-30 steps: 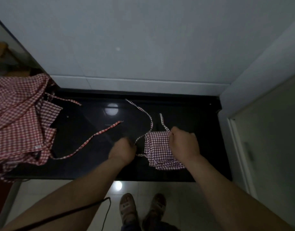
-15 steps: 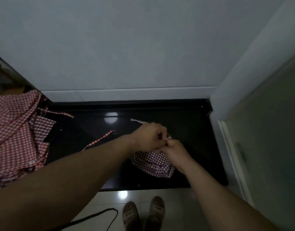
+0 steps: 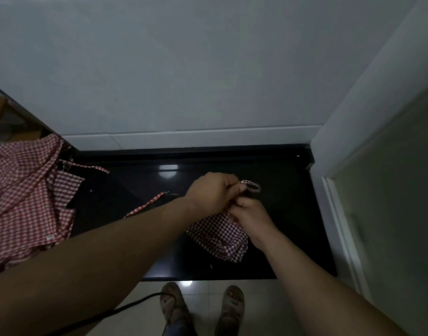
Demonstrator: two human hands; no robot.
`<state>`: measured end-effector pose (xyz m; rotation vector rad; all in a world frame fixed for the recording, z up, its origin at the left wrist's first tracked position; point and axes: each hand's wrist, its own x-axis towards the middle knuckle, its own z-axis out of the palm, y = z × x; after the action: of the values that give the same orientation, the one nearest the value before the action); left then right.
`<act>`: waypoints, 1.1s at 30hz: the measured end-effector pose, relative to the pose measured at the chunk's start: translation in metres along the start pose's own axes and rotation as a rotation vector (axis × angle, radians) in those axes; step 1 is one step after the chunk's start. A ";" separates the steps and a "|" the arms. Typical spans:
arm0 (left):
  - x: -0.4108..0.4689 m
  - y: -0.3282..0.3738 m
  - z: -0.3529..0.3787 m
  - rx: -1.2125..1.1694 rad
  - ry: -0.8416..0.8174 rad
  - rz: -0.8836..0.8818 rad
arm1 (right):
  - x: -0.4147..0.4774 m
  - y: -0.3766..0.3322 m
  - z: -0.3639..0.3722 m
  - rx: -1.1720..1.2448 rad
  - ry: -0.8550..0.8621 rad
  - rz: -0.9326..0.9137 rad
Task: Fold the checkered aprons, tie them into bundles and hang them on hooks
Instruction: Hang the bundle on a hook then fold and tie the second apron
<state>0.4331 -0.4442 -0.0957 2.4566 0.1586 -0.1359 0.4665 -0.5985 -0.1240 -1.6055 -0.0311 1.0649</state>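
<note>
To tighten the tie, the left hand (image 3: 213, 192) pinches the strap loop (image 3: 253, 186) at one o'clock, while the right hand (image 3: 250, 214) apparently grips the folded apron (image 3: 220, 237).

Folded checkered apron (image 3: 220, 236) on counter, unfolded aprons (image 3: 26, 197) heaped left

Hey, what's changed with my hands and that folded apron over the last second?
The left hand crossed rightward to meet the right hand above the folded apron. It now pinches a strap into a loop, and the long straps that trailed over the black counter are drawn in. The right hand still grips the apron's top. The pile of unfolded aprons stayed put.
</note>
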 end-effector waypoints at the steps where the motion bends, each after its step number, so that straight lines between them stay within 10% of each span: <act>1: -0.001 0.002 0.002 -0.002 -0.002 -0.009 | 0.000 0.000 0.002 -0.014 0.001 0.016; 14: -0.029 -0.033 -0.012 -0.041 -0.252 -0.104 | 0.013 0.004 0.000 -0.104 -0.026 -0.123; 23: -0.053 -0.042 0.011 -0.143 0.082 -0.241 | 0.020 -0.004 -0.007 -0.379 -0.029 -0.195; 33: -0.045 -0.043 0.019 -0.041 -0.118 -0.153 | 0.015 0.001 -0.013 -0.311 -0.107 -0.206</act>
<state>0.3813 -0.4262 -0.1307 2.3869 0.2953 -0.3398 0.4828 -0.6010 -0.1349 -1.7748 -0.4438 1.0186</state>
